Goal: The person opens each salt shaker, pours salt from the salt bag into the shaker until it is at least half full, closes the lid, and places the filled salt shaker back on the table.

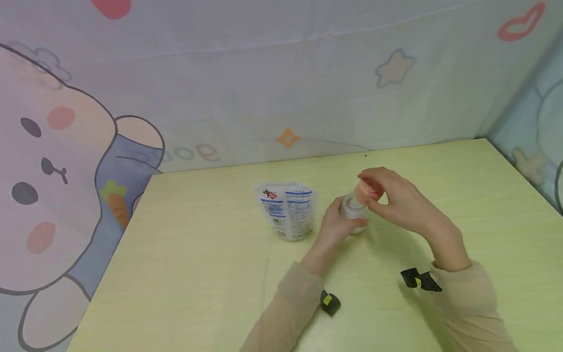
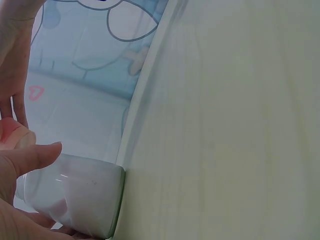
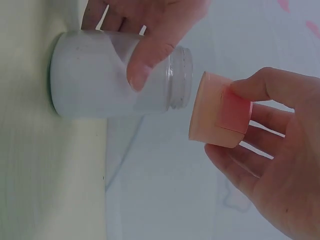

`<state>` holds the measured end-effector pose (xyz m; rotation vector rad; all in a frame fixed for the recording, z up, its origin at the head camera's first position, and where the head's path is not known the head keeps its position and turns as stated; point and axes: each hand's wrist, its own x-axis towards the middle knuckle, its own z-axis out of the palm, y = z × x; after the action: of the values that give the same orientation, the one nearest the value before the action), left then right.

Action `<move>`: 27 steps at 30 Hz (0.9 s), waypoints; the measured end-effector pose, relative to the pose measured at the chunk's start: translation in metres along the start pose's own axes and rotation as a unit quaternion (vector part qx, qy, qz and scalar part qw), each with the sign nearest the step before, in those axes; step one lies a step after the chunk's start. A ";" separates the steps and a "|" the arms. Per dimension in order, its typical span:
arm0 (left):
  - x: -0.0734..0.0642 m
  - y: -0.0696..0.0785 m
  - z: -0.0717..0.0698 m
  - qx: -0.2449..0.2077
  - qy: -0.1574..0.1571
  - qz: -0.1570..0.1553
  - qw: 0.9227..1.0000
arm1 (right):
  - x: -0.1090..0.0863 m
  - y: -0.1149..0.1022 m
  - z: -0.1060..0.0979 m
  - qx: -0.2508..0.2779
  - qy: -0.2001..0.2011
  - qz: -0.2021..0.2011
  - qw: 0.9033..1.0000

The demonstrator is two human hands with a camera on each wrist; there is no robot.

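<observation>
A clear glass jar (image 3: 95,75) with a threaded neck stands upright on the table, partly filled with white contents that slope up one side. My left hand (image 1: 337,222) grips it round the body, thumb across the near side. Just over the jar's mouth, my right hand (image 1: 398,198) pinches a peach and pink lid (image 3: 212,112) between thumb and fingers. In the right wrist view a small gap shows between lid and neck, and the lid is slightly tilted. The left wrist view catches the jar's lower body and the lid's edge behind my thumb.
Left of the jar stands a white plastic pouch (image 1: 290,210) with blue and red print. The pale wooden table (image 1: 198,264) ends at a cartoon-printed cloth (image 1: 246,88) behind it. Black straps (image 1: 418,279) hang by both sleeves.
</observation>
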<state>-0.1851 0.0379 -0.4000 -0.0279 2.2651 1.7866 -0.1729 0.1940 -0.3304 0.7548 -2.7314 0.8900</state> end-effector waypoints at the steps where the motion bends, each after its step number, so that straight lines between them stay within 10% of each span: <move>1: 0.000 0.000 0.000 -0.002 -0.001 0.000 1.000 | 0.001 0.000 0.002 -0.002 0.000 -0.005 1.000; 27: 0.000 -0.003 -0.002 -0.015 -0.010 0.010 1.000 | 0.004 -0.004 0.015 -0.005 -0.058 -0.008 0.998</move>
<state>-0.1851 0.0353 -0.4024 0.0075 2.2329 1.8214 -0.1748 0.1810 -0.3392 0.8499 -2.8244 0.8536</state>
